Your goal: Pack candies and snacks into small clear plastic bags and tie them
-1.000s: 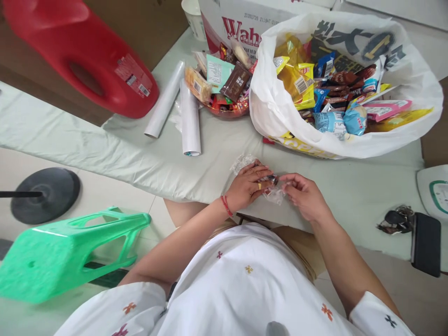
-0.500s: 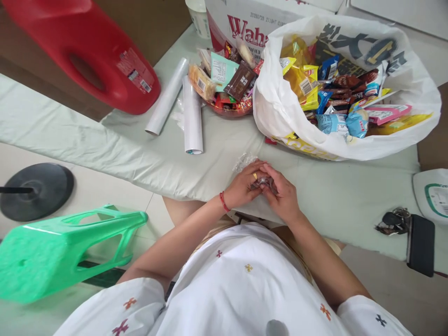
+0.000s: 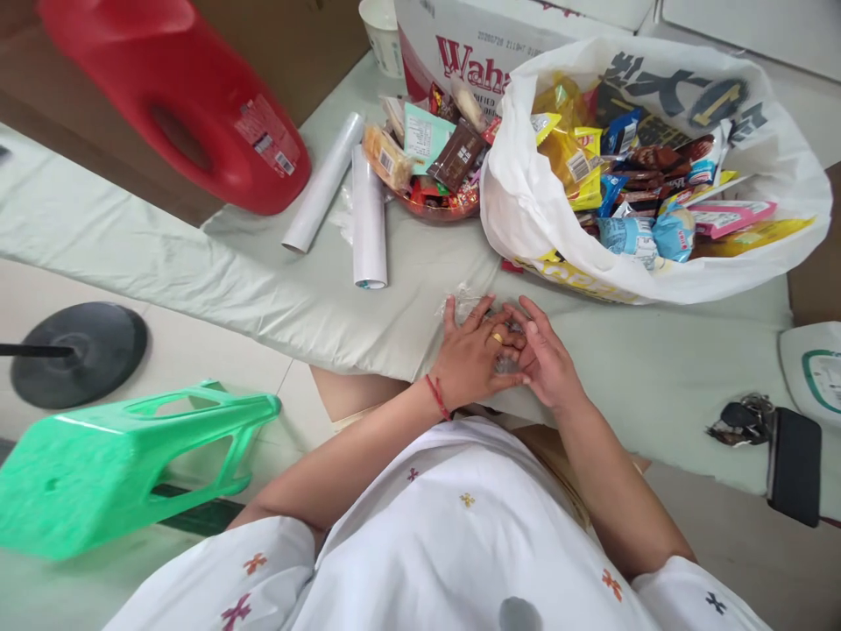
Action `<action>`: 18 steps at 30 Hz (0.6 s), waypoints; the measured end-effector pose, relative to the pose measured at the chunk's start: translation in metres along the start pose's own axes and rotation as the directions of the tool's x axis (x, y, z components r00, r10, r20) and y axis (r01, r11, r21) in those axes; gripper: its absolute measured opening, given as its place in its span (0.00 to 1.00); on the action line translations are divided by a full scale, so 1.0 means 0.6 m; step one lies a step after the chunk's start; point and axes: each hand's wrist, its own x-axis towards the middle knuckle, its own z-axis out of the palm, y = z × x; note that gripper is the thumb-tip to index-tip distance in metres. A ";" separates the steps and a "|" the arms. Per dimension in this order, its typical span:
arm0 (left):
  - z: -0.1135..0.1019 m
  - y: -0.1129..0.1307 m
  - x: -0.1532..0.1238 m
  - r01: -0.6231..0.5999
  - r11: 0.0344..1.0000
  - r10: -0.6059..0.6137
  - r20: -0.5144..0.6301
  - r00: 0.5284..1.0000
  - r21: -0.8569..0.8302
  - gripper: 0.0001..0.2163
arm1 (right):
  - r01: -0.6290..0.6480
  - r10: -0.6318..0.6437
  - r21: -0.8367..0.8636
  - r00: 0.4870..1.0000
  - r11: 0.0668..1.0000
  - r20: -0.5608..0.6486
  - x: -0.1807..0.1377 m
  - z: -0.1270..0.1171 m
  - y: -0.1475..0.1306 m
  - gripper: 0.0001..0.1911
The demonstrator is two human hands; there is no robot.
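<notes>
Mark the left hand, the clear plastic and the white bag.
Left hand (image 3: 468, 361): head view, back of hand.
Clear plastic (image 3: 464, 302): head view, crinkled part between fingers.
White bag (image 3: 516, 206): head view, outer wall.

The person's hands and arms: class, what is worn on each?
The left hand wears a gold-coloured ring, with a red bracelet around its wrist. The right hand shows no ring or bracelet. Both sleeves are short and white: the left sleeve has orange and purple cross-shaped motifs, the right sleeve a dark one.
</notes>
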 end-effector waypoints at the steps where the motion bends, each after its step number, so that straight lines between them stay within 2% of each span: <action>1: 0.003 0.001 0.002 0.035 0.999 -0.035 0.009 0.999 -0.005 0.24 | -0.003 0.002 0.024 1.000 1.000 0.012 0.001 -0.004 -0.004 0.33; 4: 0.011 -0.016 0.009 0.087 0.988 -0.083 0.036 0.996 -0.127 0.13 | 0.074 -0.074 0.003 0.997 0.997 0.004 0.001 -0.034 -0.032 0.28; 6: 0.014 -0.033 0.011 0.071 0.970 -0.068 0.020 0.997 -0.233 0.09 | 0.221 -0.235 -0.141 0.968 0.965 -0.085 -0.006 -0.059 -0.056 0.24; 7: 0.015 -0.041 0.011 0.058 0.960 -0.058 0.009 0.998 -0.273 0.08 | 0.303 -0.342 -0.263 0.932 0.916 -0.119 -0.011 -0.069 -0.064 0.21; 8: 0.015 -0.047 0.012 0.045 0.953 -0.047 0.001 0.999 -0.300 0.08 | 0.377 -0.450 -0.403 0.887 0.834 -0.103 -0.017 -0.075 -0.067 0.18; 10: 0.015 -0.053 0.011 0.025 0.946 -0.028 -0.006 1.000 -0.325 0.08 | 0.491 -0.577 -0.638 0.812 0.593 0.090 -0.027 -0.078 -0.056 0.15; 12: 0.015 -0.055 0.012 0.011 0.946 -0.017 -0.016 1.000 -0.324 0.08 | 0.583 -0.533 -0.731 0.768 0.355 0.353 -0.031 -0.070 -0.026 0.17; 13: 0.016 -0.054 0.012 0.009 0.947 -0.017 -0.021 1.000 -0.321 0.08 | 0.609 -0.488 -0.747 0.754 0.266 0.441 -0.031 -0.064 -0.007 0.20; 15: 0.017 -0.053 0.011 0.013 0.951 -0.026 -0.039 0.999 -0.308 0.09 | 0.595 -0.421 -0.792 0.759 0.140 0.496 -0.026 -0.052 0.028 0.27; 18: 0.016 -0.049 0.005 0.030 0.972 -0.060 -0.126 0.990 -0.231 0.10 | 0.499 -0.366 -0.866 0.810 0.018 0.459 -0.021 -0.038 0.054 0.31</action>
